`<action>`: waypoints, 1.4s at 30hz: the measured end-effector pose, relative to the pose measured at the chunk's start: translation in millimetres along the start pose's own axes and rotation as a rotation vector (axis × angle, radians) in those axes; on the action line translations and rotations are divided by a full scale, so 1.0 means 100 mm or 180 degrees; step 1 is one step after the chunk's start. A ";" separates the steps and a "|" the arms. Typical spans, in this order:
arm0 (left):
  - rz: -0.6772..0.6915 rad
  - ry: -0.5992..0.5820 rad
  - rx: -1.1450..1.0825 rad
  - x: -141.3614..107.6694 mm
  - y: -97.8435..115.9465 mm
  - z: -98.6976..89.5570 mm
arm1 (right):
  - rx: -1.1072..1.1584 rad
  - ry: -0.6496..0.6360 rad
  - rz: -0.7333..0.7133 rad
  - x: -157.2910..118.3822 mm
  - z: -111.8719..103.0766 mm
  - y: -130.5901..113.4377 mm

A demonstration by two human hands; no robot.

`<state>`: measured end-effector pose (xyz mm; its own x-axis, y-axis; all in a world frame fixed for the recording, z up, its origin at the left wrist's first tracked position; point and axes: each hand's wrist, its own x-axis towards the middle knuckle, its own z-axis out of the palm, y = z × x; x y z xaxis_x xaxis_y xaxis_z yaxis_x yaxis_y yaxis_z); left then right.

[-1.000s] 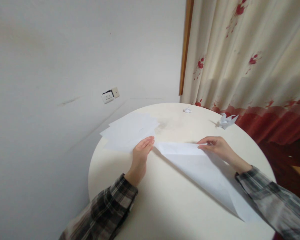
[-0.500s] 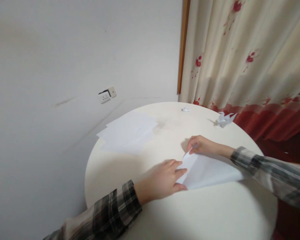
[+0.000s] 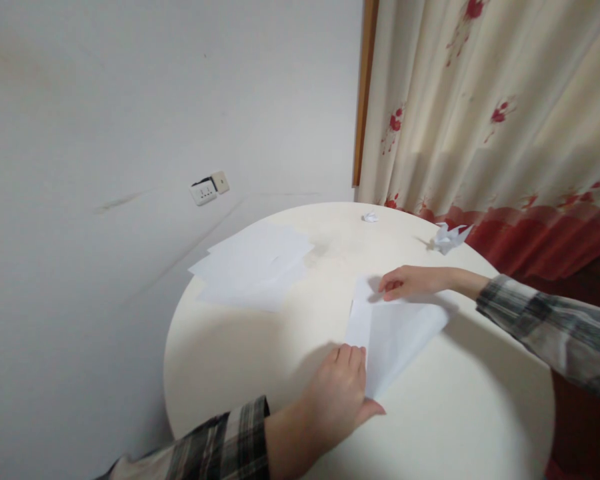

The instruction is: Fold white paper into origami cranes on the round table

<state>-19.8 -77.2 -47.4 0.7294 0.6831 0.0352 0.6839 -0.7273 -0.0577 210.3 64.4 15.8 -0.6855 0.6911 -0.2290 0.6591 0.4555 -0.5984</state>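
My left hand point(image 3: 347, 387) is gripping the paper point(image 3: 413, 320) on the surface point(image 3: 465, 420); at its one o'clock my right hand point(image 3: 405, 283) is curling, grip unclear. A flap point(image 3: 390, 340) is lying folded over, a strip point(image 3: 359, 323) uncovered.

Dim, diffuse light (its source lay outside the view) rendered the wall point(image 3: 130, 100) grey and unevenly shaded. Soft-edged shadows fell on the table point(image 3: 220, 373) beside the left hand point(image 3: 337, 393). The folded sheet point(image 3: 395, 333) appeared pale and low in contrast; fine detail was soft, and wide-angle distortion stretched the margins.
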 end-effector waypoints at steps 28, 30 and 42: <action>-0.0553 0.0339 -0.1192 0.43 -0.30 0.04 | -0.0444 0.1167 0.0318 0.15 0.49 -0.03; -0.0542 0.0332 -0.1142 0.42 -0.29 0.03 | -0.0362 0.1189 0.0347 0.15 0.49 -0.02; -0.0488 0.0379 -0.1154 0.43 -0.32 0.01 | -0.0209 0.1204 0.0219 0.14 0.50 -0.09</action>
<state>-10.3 -24.6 -44.7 0.6005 0.7886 0.1325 0.7300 -0.6083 0.3117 178.9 42.1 -20.5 -0.4847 0.8738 0.0397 0.7263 0.4274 -0.5384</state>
